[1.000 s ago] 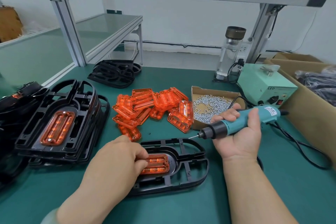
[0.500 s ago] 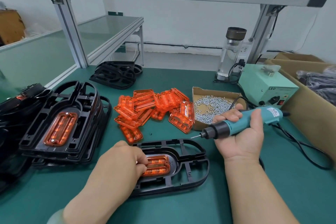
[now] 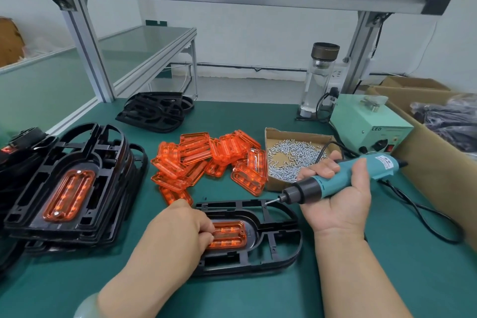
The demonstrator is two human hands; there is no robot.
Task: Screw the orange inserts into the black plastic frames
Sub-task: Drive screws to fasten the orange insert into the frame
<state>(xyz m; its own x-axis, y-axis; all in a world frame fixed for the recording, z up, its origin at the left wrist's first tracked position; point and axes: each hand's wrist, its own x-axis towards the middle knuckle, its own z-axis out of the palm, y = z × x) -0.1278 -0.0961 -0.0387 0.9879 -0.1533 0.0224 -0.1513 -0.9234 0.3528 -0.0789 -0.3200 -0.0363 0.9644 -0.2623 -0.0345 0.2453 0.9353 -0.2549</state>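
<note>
The translucent orange insert [image 3: 230, 234], seated in the black plastic frame [image 3: 280, 253], is pinned by the curled left hand [image 3: 180, 227]; its free end is pointed toward the teal screwdriver [image 3: 333, 182] gripped by the right hand [image 3: 342, 205].

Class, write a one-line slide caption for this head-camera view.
Left hand holds an orange insert in a black frame while the right hand holds a screwdriver close by.
</note>
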